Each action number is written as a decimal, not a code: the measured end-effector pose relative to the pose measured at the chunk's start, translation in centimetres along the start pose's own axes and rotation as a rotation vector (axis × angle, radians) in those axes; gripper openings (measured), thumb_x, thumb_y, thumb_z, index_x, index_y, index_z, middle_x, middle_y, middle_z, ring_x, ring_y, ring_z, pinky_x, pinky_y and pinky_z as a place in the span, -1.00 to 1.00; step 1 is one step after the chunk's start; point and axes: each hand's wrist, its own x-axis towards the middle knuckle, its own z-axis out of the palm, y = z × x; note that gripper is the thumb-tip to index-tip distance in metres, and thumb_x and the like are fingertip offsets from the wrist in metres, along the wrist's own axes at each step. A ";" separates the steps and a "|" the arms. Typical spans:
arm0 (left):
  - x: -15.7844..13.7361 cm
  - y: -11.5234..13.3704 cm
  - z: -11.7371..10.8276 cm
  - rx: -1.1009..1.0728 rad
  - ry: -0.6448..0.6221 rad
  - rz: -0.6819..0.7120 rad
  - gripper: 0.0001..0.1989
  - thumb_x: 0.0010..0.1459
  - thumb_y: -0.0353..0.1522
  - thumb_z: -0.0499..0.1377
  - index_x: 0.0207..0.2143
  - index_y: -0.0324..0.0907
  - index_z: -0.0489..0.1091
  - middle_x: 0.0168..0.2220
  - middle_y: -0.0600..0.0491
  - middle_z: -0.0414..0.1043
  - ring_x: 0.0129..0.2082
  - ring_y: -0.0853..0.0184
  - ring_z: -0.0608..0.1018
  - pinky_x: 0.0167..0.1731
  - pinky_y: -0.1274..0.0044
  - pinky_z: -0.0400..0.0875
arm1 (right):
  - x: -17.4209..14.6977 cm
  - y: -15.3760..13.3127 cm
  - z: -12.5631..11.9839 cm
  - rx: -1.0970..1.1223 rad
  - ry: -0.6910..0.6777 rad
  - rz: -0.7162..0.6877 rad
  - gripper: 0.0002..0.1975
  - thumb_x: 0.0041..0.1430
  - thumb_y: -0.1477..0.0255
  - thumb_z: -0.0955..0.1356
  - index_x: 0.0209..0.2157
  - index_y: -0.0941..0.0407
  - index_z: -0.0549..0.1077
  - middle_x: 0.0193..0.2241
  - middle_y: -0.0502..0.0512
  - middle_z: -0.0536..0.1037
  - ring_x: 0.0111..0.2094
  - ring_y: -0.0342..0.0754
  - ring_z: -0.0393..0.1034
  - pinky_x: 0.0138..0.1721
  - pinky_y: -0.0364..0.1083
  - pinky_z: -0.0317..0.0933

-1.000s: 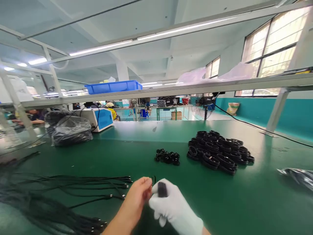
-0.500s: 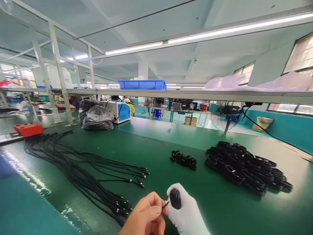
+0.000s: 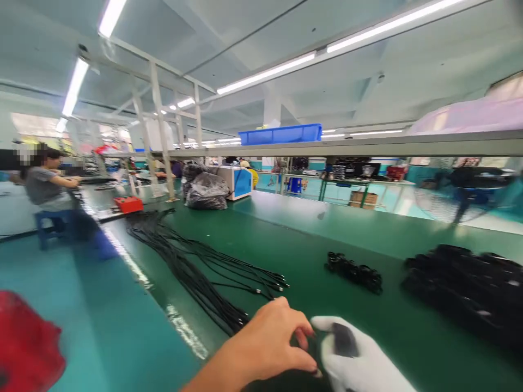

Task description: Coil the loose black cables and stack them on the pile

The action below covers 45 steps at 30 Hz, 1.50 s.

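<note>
My right hand, in a white glove, grips a coiled black cable, which is blurred and shows between thumb and fingers. Just left of it is my bare left hand, its thumb and curled fingers apart with nothing clear between them. Beyond that hand, long black cables lie loosely bunched on the green table, light connector ends toward me. Farther up is a small heap of little black loops. At the right a big pile of coiled black cables is smeared by motion.
A shelf crosses above the green table, bearing a blue tray. A red box, a black plastic bag and a blue-and-white machine stand farther left. A person sits at the far left.
The view has swung left, so the table's things appear farther right. My left hand's fingers have parted from the thin black piece they pinched. The right hand still grips the coil.
</note>
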 end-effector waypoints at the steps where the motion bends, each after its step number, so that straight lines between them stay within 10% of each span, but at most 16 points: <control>1: 0.0 0.0 0.1 -0.054 -0.002 0.000 -0.71 -0.14 -0.37 0.27 -0.26 -0.04 0.48 -0.28 0.10 0.46 -0.18 0.26 0.42 -0.19 0.54 0.26 | -0.2 -0.4 -0.1 0.053 -0.086 -0.016 -0.53 -0.20 0.46 0.31 -0.13 0.14 0.28 -0.63 -0.10 0.32 -0.70 -0.24 0.09 -0.64 -0.18 0.01; 9: 0.8 -0.6 1.5 -0.217 -0.153 -0.038 -0.49 -0.15 -0.43 0.21 -0.06 0.04 0.34 -0.09 0.08 0.32 -0.14 0.25 0.40 -0.12 0.50 0.25 | 1.2 1.4 -0.2 -0.124 -0.230 0.207 -0.08 -0.20 0.37 0.37 0.18 0.21 -0.14 -0.68 -0.14 0.35 -0.73 -0.19 0.22 -0.70 -0.22 0.10; 15: 1.4 0.0 2.0 -0.031 -0.134 -0.116 -0.63 -0.22 -0.28 0.27 -0.25 -0.05 0.43 -0.30 0.08 0.33 -0.44 0.30 0.41 -0.54 0.60 0.20 | 0.8 2.4 -0.1 -0.241 -0.042 -0.152 0.23 -0.36 0.39 0.46 0.23 0.28 -0.36 -0.14 0.27 0.43 -0.13 0.11 0.33 -0.10 0.01 0.18; 21: 3.5 -2.2 0.0 -0.161 -0.384 -0.137 -0.82 -0.06 -0.27 0.14 -0.43 -0.13 0.48 -0.49 0.14 0.47 -0.52 0.35 0.41 -0.56 0.61 0.17 | 0.7 0.3 0.3 -0.061 0.009 0.103 -0.34 -0.24 0.52 0.32 0.01 0.13 0.12 -0.64 -0.15 0.35 -0.67 -0.19 0.22 -0.63 -0.19 0.07; 26: 2.2 -1.9 0.8 -0.270 -0.118 -0.178 -0.75 0.11 -0.25 0.00 -0.39 -0.14 0.43 -0.37 0.11 0.52 -0.38 0.33 0.46 -0.42 0.58 0.23 | 0.6 -0.4 -0.4 0.322 -0.274 0.155 -0.60 -0.33 0.55 0.30 -0.32 0.10 0.18 -0.64 -0.20 0.27 -0.77 -0.30 0.12 -0.75 -0.26 -0.06; 30: 0.0 -0.2 4.2 0.072 0.245 0.011 -0.77 0.09 -0.34 0.01 -0.54 -0.09 0.42 -0.53 0.04 0.43 -0.46 0.26 0.41 -0.47 0.51 0.19 | 0.5 -0.7 -1.1 0.214 -0.099 0.072 -0.62 -0.36 0.63 0.26 -0.38 0.09 0.16 -0.62 -0.24 0.18 -0.74 -0.34 0.04 -0.73 -0.26 -0.06; 34: -0.8 0.7 5.6 0.136 0.162 0.035 -0.78 0.03 -0.44 0.02 -0.49 -0.04 0.44 -0.51 0.03 0.44 -0.50 0.25 0.43 -0.52 0.51 0.18 | -0.1 -0.7 -2.4 0.133 -0.237 -0.058 -0.54 -0.38 0.70 0.29 -0.32 0.09 0.21 -0.65 -0.25 0.22 -0.69 -0.34 0.04 -0.68 -0.29 -0.09; 39: 0.9 -0.5 3.4 -0.147 -0.132 -0.151 -0.74 0.02 -0.46 -0.03 -0.60 -0.12 0.39 -0.53 0.13 0.49 -0.45 0.30 0.47 -0.41 0.52 0.23 | -0.1 0.2 -2.5 0.559 -0.470 -0.100 -0.45 -0.34 0.53 0.45 -0.26 0.06 0.18 -0.29 0.01 0.48 -0.73 -0.26 0.27 -0.76 -0.26 0.05; 45: 1.3 0.6 2.8 -0.736 0.087 -0.123 -0.92 0.00 -0.41 0.12 -0.38 -0.20 0.36 -0.44 0.11 0.45 -0.46 0.42 0.39 -0.39 0.59 0.27 | 0.7 1.4 -1.8 0.754 -0.609 -0.215 -0.55 -0.13 0.47 0.42 -0.22 0.06 0.14 -0.61 -0.03 0.49 -0.77 -0.25 0.21 -0.77 -0.32 0.03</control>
